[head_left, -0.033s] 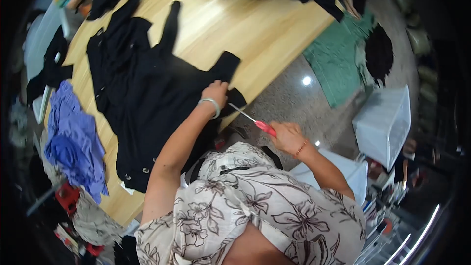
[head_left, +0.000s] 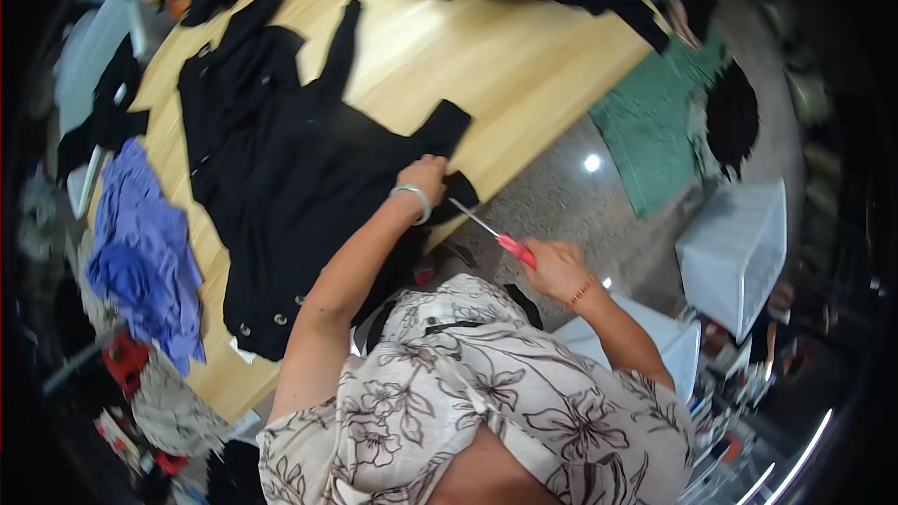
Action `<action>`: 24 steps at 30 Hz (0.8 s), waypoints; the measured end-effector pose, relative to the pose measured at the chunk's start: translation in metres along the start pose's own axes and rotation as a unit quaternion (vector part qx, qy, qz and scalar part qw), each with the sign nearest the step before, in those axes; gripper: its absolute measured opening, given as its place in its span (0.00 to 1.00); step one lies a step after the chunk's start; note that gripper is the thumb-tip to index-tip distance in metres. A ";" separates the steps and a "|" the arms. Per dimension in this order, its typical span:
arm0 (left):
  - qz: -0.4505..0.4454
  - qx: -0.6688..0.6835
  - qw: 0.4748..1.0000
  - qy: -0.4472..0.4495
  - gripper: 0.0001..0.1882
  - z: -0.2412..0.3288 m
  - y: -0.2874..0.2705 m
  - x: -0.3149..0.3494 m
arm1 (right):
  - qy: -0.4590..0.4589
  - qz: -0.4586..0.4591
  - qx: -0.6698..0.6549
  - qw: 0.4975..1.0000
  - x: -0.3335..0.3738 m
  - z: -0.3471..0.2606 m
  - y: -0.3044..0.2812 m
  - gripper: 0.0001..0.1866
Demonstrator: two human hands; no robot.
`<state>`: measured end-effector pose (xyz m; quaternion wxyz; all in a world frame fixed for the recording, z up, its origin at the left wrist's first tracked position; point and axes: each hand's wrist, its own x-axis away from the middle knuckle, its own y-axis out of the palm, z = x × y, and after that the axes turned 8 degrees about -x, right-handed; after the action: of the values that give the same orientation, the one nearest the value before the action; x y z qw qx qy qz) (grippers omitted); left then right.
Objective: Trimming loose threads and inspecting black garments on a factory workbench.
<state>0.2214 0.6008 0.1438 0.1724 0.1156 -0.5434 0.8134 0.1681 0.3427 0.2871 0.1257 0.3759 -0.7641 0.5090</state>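
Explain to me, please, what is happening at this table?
A person in a flower-patterned shirt stands at a wooden table. The left hand is on a black garment spread near the table's edge. The right hand holds a red-handled tool, its thin metal tip pointing toward the cloth; whether it touches is unclear. Purple cloth lies crumpled at the table's left side.

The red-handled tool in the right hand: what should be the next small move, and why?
Perhaps guide the tip of the red-handled tool to the black garment beside the left hand: that hand is on the fabric, the right hand grips the handle, and the tip points that way; contact is unclear.
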 end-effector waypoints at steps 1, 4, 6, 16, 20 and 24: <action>-0.023 0.029 0.999 -0.003 0.11 0.000 0.002 -0.006 | 0.022 -0.011 0.014 1.000 0.001 -0.002 -0.005 0.12; 0.022 0.077 0.995 0.053 0.09 -0.008 0.007 0.002 | 0.030 -0.033 0.009 0.999 0.000 -0.007 -0.014 0.13; 0.088 0.208 0.971 0.083 0.09 -0.016 -0.012 0.021 | 0.033 -0.035 -0.011 0.999 -0.009 -0.005 -0.013 0.14; 0.490 -0.055 0.789 -0.367 0.28 -0.304 -0.068 0.140 | -0.154 0.116 0.074 0.978 -0.094 -0.068 -0.014 0.07; 0.394 -0.032 0.810 -0.433 0.26 -0.347 -0.056 0.153 | -0.168 0.113 0.007 0.979 -0.128 -0.125 -0.013 0.13; 0.468 0.042 0.800 -0.373 0.11 -0.390 -0.058 0.163 | -0.201 0.080 0.046 0.975 -0.167 -0.167 -0.003 0.10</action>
<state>0.0957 1.0069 0.1049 -0.4506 0.1489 -0.5190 0.7109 0.2530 0.5619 0.2686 -0.0887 0.4139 -0.7769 0.4662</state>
